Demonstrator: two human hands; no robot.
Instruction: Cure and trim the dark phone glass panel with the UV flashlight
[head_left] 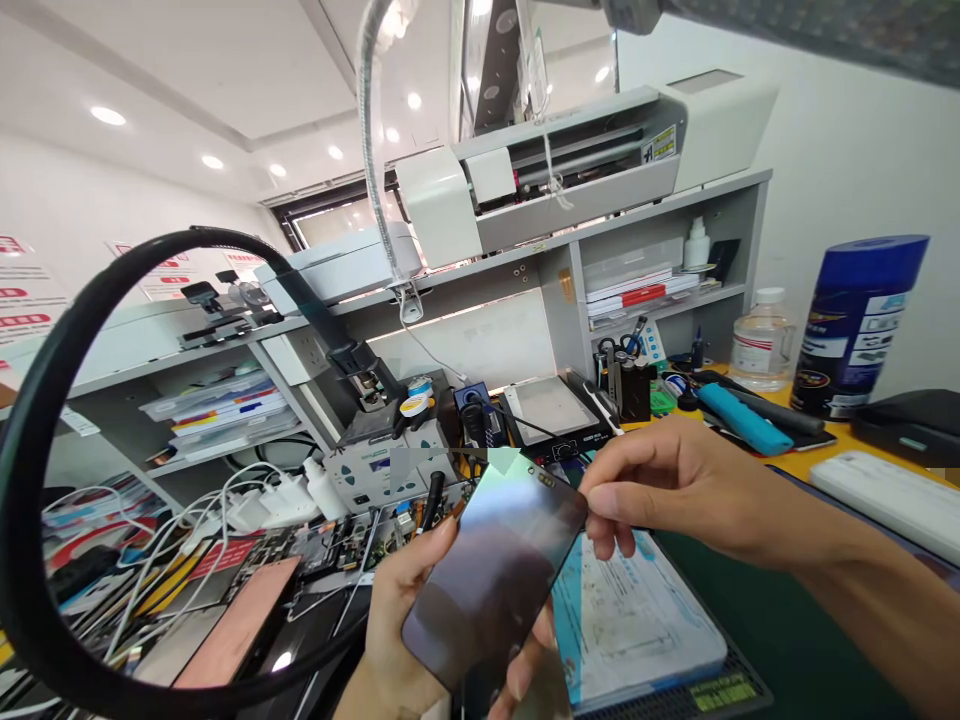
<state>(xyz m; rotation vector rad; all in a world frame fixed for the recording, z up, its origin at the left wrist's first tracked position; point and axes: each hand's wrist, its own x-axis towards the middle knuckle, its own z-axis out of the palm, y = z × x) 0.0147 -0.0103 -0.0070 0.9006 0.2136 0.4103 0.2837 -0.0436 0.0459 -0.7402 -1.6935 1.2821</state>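
A dark, glossy smartphone [495, 580] lies tilted in my left hand [409, 610], its upper end pointing away from me. My left thumb presses along one long side while fingers curl around the other side near the lower end. A small pill-shaped cutout shows near the phone's top edge. At the upper right corner, my right hand [660, 490] pinches with thumb and index finger, the tips touching the phone's edge. Whether anything thin is between those fingertips cannot be made out. Below the phone lies a white and blue printed pad [637, 630].
A thick black flexible hose [30, 400] loops across the left. Phone parts, a pink panel [240, 620] and white cables crowd that side. Behind stand a soldering station [386, 465] and a flat heating plate [551, 410]. A blue spray can [855, 325] and clear bottle [761, 340] stand right.
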